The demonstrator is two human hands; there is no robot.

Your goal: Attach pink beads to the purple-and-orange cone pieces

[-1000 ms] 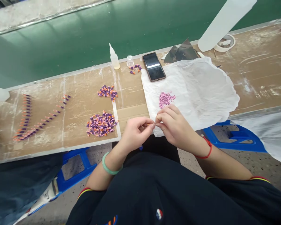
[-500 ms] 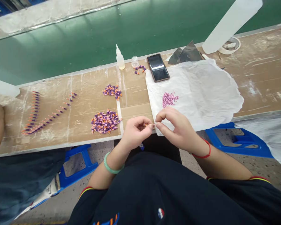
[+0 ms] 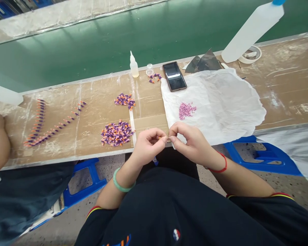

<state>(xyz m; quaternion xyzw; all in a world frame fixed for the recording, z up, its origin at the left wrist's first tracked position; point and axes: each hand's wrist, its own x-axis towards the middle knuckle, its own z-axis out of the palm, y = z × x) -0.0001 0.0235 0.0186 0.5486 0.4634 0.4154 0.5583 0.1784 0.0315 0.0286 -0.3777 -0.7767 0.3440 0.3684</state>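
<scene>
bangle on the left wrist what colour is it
The bangle is pale jade green, best seen in the head view.

1. A long bench (image 3: 66, 102) topped with scuffed brown cardboard runs to the left and right, just beyond the fingers (image 3: 164, 140).
2. Farther beyond them lies a green conveyor belt (image 3: 92, 44) with a soft sheen.
3. Below them are a speckled grey floor (image 3: 292, 181) and blue plastic frames (image 3: 261, 157).

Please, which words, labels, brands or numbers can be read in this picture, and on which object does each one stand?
No word or number is readable.
Black garment: small round emblem and orange and blue marks at the picture's edge, too small or cut off to read.
Phone: screen dark, no writing shows.
Small bottle: no label shows.
</scene>
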